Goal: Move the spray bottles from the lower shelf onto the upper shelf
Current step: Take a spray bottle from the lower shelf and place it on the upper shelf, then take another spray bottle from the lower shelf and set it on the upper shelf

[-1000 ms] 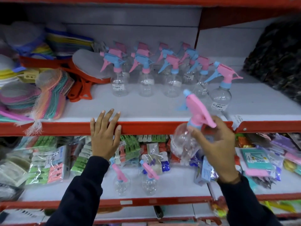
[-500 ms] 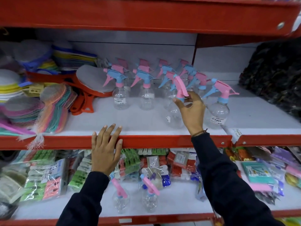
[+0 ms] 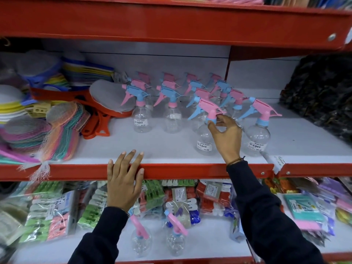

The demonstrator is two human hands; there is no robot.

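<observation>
At far left on the upper shelf point(image 3: 171, 149), a white matte board with a glossy red metal lip, lie stacks of round mesh scrubbers point(image 3: 24, 130) in pastel netting, their edges blurred, and beside them flat orange plastic-framed sieves point(image 3: 106, 103) with grey mesh. The left hand point(image 3: 123, 185) lies flat over the red lip, fingers point(image 3: 131, 159) released and spread, holding nothing; its dark sleeve point(image 3: 101, 239) hides part of the lower shelf point(image 3: 209, 242). Below it, packets of clothes pegs point(image 3: 57, 212) in clear crinkled plastic sit at the back, smeared by blur. 2 spray bottles point(image 3: 175, 239), clear rounded plastic with pink triggers, stand on the lower shelf between the arms; the left one is partly cut off by the sleeve. On the upper shelf a cluster of upright bottles point(image 3: 141, 119) with pink and blue trigger heads runs back in rows; the rear ones overlap and cannot be counted. The right hand point(image 3: 226, 138) pinches the blue collar of the front spray bottle point(image 3: 204, 138), thumb and fingers point(image 3: 222, 119) clenched around the neck under its pink head; the bottle's clear round base rests on the upper shelf, a white price label facing forward. Just beside it to the right stands another labelled bottle point(image 3: 258, 138). At far right a dark mottled bundle point(image 3: 320, 94) is cut off by the frame, its material unclear.
</observation>
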